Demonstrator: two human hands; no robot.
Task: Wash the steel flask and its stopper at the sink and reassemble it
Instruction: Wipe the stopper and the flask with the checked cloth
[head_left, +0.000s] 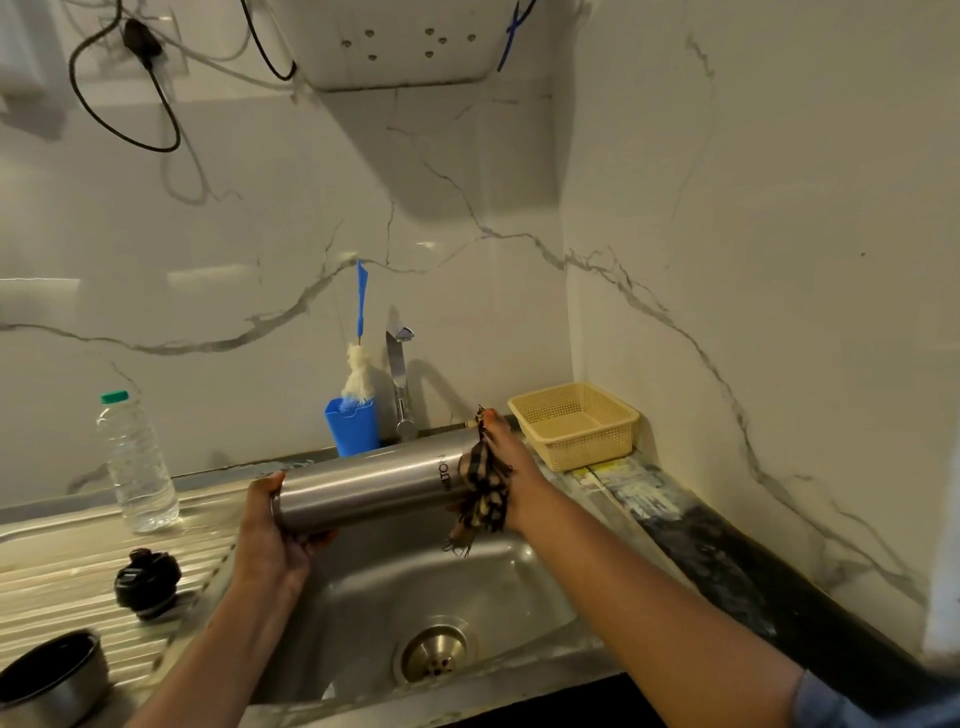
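Steel flask (363, 488) lies sideways; left fingers (314, 540) curl round its base, right fingers (496, 431) clutch a cloth (480, 499).

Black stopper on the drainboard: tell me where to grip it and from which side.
Come from above and pinch the stopper round its wide body: it appears to stand upright on the drainboard, apart from the plastic bottle, so its sides look free.

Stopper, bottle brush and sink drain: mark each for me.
stopper (147, 582): head view, its black top.
bottle brush (357, 375): head view, its white mop head.
sink drain (435, 652): head view, the strainer's centre.
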